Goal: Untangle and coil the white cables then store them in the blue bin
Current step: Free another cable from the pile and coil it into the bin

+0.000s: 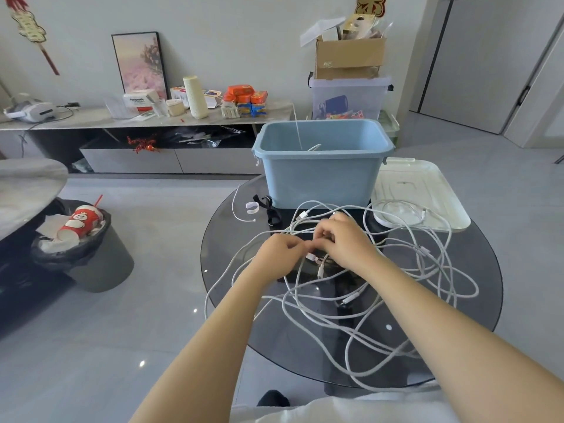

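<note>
Both hands are drawn close together over the middle of the round dark glass table (232, 239), fingertips nearly meeting. The left hand (279, 250) has its fingers curled in, pinching a strand of the white cables (396, 303) between thumb and forefinger. The right hand (341, 239), just beside it, is curled too, its fingers closed round cable at the same spot; a white plug hangs just under the fingertips.

The rest of the cables sprawl loose beneath and around both hands, looping out widest on the right-hand side and toward the person, a few loops running off the near edge of the table. It is all one tangle; I cannot tell how many cables there are.

Straight beyond the hands stands the blue bin (320, 175), open, with a thin white strand showing inside it. Beyond the right hand, next to the bin, lies a pale lid (427, 184) flat on the table, with a small neat coil of white cable (399, 213) resting on its near corner. Beyond the left hand lie a black strap (270, 210), a short white clip (252, 207) and a thin white cord (236, 209) curving near the table's edge.

Far off to the left, on the floor, a bin-lined waste basket (100, 264) holds a red paper cup (80, 222).
</note>
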The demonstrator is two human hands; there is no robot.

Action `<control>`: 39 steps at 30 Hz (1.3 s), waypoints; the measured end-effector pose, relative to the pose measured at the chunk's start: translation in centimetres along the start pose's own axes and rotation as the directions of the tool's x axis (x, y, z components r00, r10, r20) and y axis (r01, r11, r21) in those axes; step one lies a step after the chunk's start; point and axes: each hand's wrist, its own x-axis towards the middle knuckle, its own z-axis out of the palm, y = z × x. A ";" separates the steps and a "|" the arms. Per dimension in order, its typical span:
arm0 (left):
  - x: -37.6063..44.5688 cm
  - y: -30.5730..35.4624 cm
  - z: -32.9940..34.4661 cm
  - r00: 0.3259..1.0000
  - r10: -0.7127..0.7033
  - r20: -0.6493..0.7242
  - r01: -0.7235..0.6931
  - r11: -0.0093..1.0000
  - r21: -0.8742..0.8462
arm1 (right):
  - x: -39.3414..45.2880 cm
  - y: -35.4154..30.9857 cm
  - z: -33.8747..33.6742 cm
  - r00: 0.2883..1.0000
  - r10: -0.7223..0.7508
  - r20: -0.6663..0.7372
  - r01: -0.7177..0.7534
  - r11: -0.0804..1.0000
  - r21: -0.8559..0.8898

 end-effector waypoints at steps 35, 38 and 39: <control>1.0 5.8 -0.7 0.906 0.097 -0.413 -0.137 0.988 -0.070 | 1.6 -1.0 -7.2 0.949 0.305 -0.080 -0.102 0.538 0.837; 1.0 6.7 -0.9 0.917 0.130 -0.376 -0.244 0.931 -0.272 | 1.0 -2.1 -7.6 0.977 0.201 -0.067 -0.089 0.675 0.732; 1.0 6.9 -1.0 0.921 0.117 -0.371 -0.256 0.900 -0.352 | 0.8 -2.4 -7.7 0.981 0.170 -0.087 -0.072 0.751 0.656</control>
